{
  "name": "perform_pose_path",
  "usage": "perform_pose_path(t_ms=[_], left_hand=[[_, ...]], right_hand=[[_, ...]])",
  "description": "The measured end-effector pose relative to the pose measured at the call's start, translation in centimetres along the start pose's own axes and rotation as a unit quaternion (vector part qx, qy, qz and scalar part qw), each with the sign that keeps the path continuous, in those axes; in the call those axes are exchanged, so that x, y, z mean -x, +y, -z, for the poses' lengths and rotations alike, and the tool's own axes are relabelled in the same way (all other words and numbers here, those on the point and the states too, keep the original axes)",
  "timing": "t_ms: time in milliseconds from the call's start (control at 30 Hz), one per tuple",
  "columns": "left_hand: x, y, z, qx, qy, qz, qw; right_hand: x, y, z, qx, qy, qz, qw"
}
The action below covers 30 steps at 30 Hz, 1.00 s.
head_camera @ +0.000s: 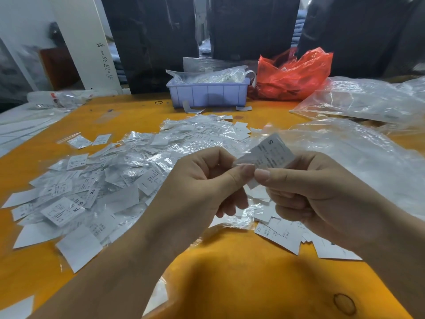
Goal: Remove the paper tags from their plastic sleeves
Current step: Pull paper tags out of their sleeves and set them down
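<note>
Orange table [230, 272]: tag [268, 153] pinched btwn left hand [207, 180] & right hand [310, 192].

Sleeved tag [268, 153] marked S, tilted, raised above heap of tags [128, 171] on table.

Both hands are meeting above the orange table [230, 272], the left hand [207, 180] and right hand [305, 192] pinching one sleeved tag [269, 153] marked S, while a heap of tags [128, 171] is lying beside a lilac bin [208, 94].
</note>
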<state>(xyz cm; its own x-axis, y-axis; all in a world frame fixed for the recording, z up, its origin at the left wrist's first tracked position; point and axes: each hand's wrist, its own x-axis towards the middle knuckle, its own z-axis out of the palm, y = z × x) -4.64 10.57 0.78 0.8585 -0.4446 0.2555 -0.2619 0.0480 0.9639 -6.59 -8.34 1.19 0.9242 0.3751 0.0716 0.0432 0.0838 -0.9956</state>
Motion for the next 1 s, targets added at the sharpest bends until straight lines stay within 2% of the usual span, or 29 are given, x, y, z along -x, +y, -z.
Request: perform_pose_path(t_ms=[167, 433, 600, 767, 833, 900, 1000], left_hand=[[0.0, 0.0, -0.1, 0.005, 0.024, 0.011, 1.000], [-0.1, -0.2, 0.0, -0.018, 0.039, 0.013, 0.999], [-0.3, -0.1, 0.0, 0.032, 0.019, 0.037, 0.999], [-0.2, -0.6, 0.1, -0.031, 0.038, 0.025, 0.998], [-0.4, -0.8, 0.5, -0.035, 0.051, 0.043, 0.997], [-0.8, -1.0, 1.3, -0.055, 0.081, 0.075, 0.992], [-1.3, -1.7, 2.7, -0.175, 0.151, 0.108, 0.967]], right_hand=[[0.0, -0.2, 0.2, -0.027, 0.032, 0.025, 0.999], [0.0, -0.1, 0.1, 0.005, 0.016, -0.001, 1.000], [-0.1, -0.2, 0.5, 0.022, 0.053, -0.014, 0.998], [-0.2, 0.0, 0.4, 0.061, 0.035, -0.012, 0.997], [-0.3, -0.3, 0.6, 0.073, 0.062, -0.032, 0.995], [-0.3, -0.4, 1.1, 0.153, 0.118, -0.046, 0.980], [-0.3, 0.2, 1.6, 0.369, 0.171, -0.028, 0.913]])
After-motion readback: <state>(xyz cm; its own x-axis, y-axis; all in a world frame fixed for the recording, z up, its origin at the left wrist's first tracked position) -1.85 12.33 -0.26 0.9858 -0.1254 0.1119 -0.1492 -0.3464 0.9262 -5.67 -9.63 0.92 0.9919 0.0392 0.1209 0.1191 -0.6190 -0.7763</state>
